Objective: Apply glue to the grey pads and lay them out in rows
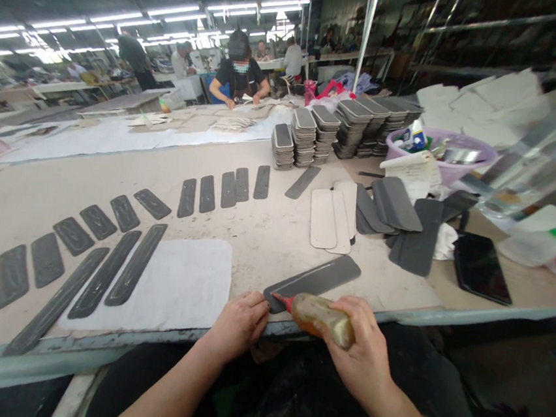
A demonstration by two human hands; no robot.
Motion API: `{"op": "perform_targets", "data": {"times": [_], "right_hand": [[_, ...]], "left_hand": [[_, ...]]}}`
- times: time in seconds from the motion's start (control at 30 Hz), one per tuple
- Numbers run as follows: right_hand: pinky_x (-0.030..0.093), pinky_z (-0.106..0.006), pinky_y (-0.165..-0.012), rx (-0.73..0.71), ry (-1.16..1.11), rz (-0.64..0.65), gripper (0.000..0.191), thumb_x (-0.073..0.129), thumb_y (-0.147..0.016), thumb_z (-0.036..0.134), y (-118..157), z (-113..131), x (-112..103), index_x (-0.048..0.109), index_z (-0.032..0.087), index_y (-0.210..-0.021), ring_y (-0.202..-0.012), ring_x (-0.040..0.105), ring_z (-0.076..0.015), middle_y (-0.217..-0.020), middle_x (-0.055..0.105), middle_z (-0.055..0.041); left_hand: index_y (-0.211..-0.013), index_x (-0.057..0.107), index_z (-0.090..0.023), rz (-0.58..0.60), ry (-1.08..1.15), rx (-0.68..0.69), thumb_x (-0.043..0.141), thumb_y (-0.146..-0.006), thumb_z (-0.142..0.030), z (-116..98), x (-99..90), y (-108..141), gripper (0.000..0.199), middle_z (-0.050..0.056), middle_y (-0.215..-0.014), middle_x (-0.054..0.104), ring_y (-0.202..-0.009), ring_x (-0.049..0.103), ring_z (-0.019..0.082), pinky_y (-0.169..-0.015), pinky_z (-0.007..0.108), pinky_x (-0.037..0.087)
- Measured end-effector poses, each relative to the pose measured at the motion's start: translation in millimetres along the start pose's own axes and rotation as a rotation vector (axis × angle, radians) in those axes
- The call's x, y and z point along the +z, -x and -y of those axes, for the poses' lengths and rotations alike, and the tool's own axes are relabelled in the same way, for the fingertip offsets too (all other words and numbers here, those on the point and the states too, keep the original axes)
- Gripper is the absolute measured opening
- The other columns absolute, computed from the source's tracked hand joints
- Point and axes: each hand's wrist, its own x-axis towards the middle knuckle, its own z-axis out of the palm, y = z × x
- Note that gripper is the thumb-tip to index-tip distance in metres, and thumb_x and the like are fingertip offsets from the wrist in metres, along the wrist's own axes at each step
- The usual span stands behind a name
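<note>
My right hand [360,344] is wrapped round a yellowish glue bottle [321,316], tilted so its red nozzle meets a long dark grey strip [318,276]. A thin shiny line of glue runs along part of that strip. At the strip's near end, by the table edge, my left hand [242,323] has its fingers closed on the corner. To the left, several long dark strips [104,274] carry shiny streaks, some lying on a white sheet [187,285]. Behind them, shorter dark pieces [125,212] form a curved row, also streaked.
Stacks of grey pieces [304,139] stand at the back. Right of centre lie beige panels [323,219], dark panels [423,235] and a black phone [483,267]. A purple basin [474,163] holds small items. Across the table a masked co-worker [239,73] handles flat pieces.
</note>
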Motion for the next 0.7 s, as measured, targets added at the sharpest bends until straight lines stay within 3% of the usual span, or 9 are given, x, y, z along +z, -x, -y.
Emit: {"op": "perform_targets", "data": {"times": [0.3,0.7], "right_hand": [[0.047,-0.036,-0.079,0.052,0.382,-0.296,0.026,0.067,-0.079,0.031,-18.2,-41.4,-50.1,0.054,0.017,-0.098,-0.088,0.055,-0.0216,-0.092,0.056,-0.0066],[0.048,-0.038,-0.078,0.147,0.520,-0.353,0.028,0.066,-0.080,0.037,-19.8,-57.6,-56.0,0.057,0.018,-0.099,-0.090,0.057,-0.0250,-0.092,0.059,-0.0078]], "left_hand": [[-0.086,0.058,-0.018,-0.019,0.051,-0.018,0.041,-0.094,-0.018,1.1,3.4,-0.1,0.018,0.005,-0.086,0.057,-0.081,0.055,0.017,-0.075,0.030,0.049],[-0.087,0.058,-0.017,-0.043,0.041,-0.016,0.042,-0.093,-0.016,0.0,4.9,-2.1,0.018,0.006,-0.086,0.057,-0.081,0.055,0.017,-0.076,0.031,0.050]]}}
